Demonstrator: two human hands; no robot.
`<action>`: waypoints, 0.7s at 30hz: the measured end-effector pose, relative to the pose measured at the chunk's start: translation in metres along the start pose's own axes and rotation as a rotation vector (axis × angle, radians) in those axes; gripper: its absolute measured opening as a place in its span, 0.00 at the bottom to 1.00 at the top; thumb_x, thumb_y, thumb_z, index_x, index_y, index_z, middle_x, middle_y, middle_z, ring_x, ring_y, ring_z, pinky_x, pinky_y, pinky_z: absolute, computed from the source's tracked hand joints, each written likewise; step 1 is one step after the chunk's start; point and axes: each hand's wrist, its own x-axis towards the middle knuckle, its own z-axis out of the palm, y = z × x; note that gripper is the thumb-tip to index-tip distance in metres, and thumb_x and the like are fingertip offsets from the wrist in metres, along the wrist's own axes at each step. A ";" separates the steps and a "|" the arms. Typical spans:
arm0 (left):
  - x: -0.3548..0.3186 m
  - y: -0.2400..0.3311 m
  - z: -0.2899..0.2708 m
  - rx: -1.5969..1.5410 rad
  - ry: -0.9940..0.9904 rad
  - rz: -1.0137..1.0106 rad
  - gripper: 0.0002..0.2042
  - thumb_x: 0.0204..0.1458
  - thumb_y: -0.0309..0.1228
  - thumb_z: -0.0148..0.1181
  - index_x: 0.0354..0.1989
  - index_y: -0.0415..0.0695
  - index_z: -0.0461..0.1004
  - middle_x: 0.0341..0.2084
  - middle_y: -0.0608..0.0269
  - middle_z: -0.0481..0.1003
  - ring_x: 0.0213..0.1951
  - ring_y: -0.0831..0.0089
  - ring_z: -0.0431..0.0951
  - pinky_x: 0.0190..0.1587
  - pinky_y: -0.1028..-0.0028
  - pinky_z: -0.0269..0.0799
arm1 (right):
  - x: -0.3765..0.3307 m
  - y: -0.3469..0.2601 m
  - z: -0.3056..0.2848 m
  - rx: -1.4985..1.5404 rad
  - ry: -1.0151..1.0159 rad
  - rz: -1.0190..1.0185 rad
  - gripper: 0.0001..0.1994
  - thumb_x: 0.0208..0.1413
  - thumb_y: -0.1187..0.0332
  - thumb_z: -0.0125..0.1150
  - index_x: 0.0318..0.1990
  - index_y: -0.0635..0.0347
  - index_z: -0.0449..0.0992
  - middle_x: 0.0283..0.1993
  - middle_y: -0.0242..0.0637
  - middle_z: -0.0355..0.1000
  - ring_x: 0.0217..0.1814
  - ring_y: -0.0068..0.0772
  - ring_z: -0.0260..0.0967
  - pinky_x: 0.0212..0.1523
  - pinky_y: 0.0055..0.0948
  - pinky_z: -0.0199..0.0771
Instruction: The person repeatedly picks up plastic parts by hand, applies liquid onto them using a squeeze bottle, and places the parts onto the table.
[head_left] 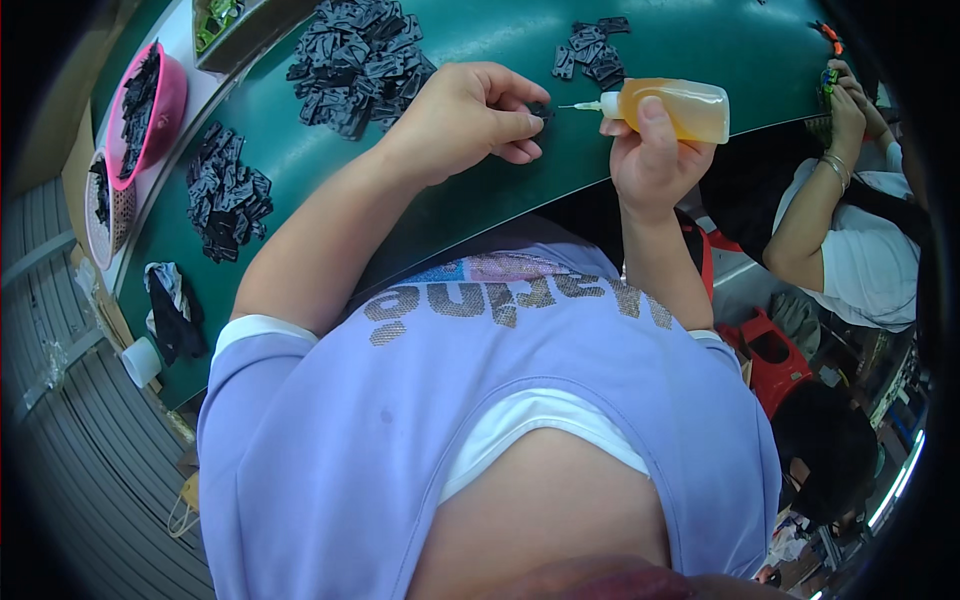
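My left hand (478,118) pinches a small black plastic part (541,112) between thumb and fingers, above the green table. My right hand (660,150) grips a clear squeeze bottle (700,110) of yellowish liquid, lying sideways with the thumb on its near side. Its thin needle tip (580,106) points left toward the black part, with a small gap between them. Beyond the hands lies a little pile of black parts (592,52). A much larger heap of black parts (355,65) sits just past my left wrist.
Another black heap (228,195) lies left of my forearm. A pink basket (168,110) and a white basket (120,205) hold black pieces at the table's left edge. Dark cloth (172,312) rests nearby. At right, a co-worker's hands (848,105) hold a small green item on the green table (740,40).
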 end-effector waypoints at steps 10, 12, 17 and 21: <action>0.002 -0.001 0.002 0.057 -0.003 -0.006 0.13 0.49 0.22 0.58 0.42 0.29 0.70 0.27 0.59 0.74 0.28 0.72 0.79 0.33 0.78 0.78 | -0.004 0.000 0.001 -0.227 -0.102 -0.050 0.06 0.49 0.77 0.62 0.33 0.67 0.71 0.27 0.37 0.73 0.24 0.20 0.71 0.24 0.18 0.73; 0.001 0.000 0.001 0.069 0.000 -0.008 0.13 0.48 0.21 0.59 0.42 0.29 0.70 0.27 0.58 0.75 0.28 0.72 0.79 0.32 0.79 0.78 | -0.004 0.002 0.000 -0.231 -0.108 -0.060 0.06 0.49 0.77 0.62 0.34 0.67 0.71 0.27 0.37 0.73 0.24 0.20 0.71 0.25 0.18 0.73; 0.003 -0.001 0.001 0.073 -0.005 -0.006 0.13 0.48 0.21 0.59 0.42 0.29 0.70 0.27 0.58 0.75 0.28 0.72 0.79 0.32 0.79 0.78 | -0.004 0.003 -0.003 -0.226 -0.138 -0.051 0.08 0.49 0.77 0.62 0.35 0.67 0.70 0.28 0.37 0.73 0.24 0.20 0.71 0.25 0.18 0.73; 0.003 -0.001 0.001 0.085 -0.004 -0.006 0.13 0.48 0.21 0.59 0.42 0.29 0.71 0.27 0.57 0.75 0.28 0.72 0.79 0.32 0.79 0.78 | -0.005 0.002 -0.001 -0.234 -0.117 -0.043 0.08 0.49 0.77 0.63 0.35 0.67 0.69 0.28 0.36 0.73 0.25 0.20 0.72 0.26 0.18 0.74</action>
